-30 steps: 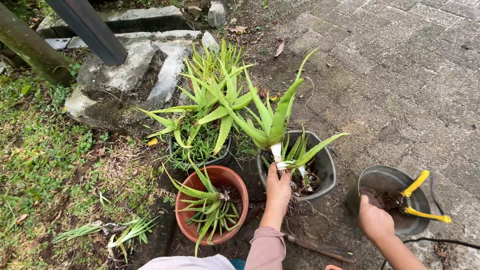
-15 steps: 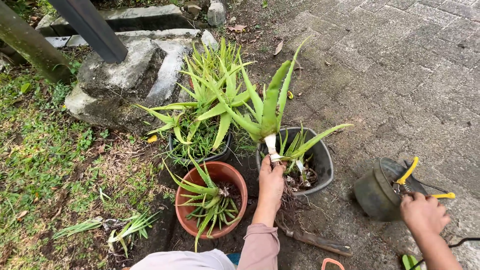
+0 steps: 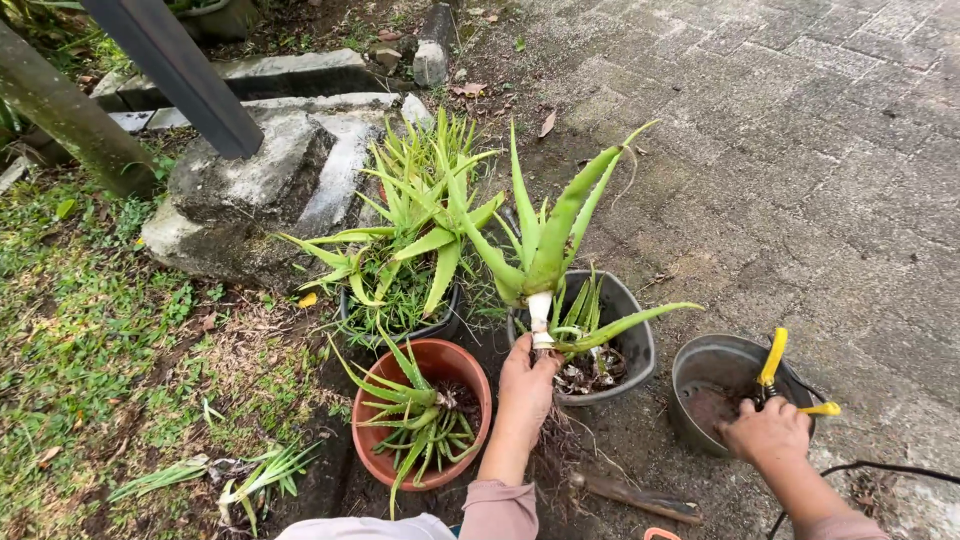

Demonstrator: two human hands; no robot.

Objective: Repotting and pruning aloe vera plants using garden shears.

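Both hands are being kept low in the view, at the edge of a stone-paved ground (image 3: 800,150). An uprooted aloe plant (image 3: 550,240) is being gripped by the left hand (image 3: 525,385), whose fingers are being closed around the pale base of the stem, so that the plant is being held upright with its long green leaves spreading above and its tangled dark roots hanging below the wrist. This plant is being held just in front of a grey plastic pot (image 3: 632,345), in which smaller aloe shoots and dry debris are being kept. The right hand (image 3: 765,432) is being closed on a yellow-handled tool (image 3: 778,372), whose handles are being shown sticking up over the rim of a grey metal bucket (image 3: 700,365); the tool's working end is being hidden by the hand. Just left of the left forearm, a terracotta pot (image 3: 470,375) with a small spiky aloe is being seen, and behind it a dark pot (image 3: 445,322) is being crowded by a larger clump of aloe. Beyond these pots, a rough concrete block (image 3: 250,190) is being shown beside the grass (image 3: 90,330), where loose cut leaves (image 3: 250,475) are lying.
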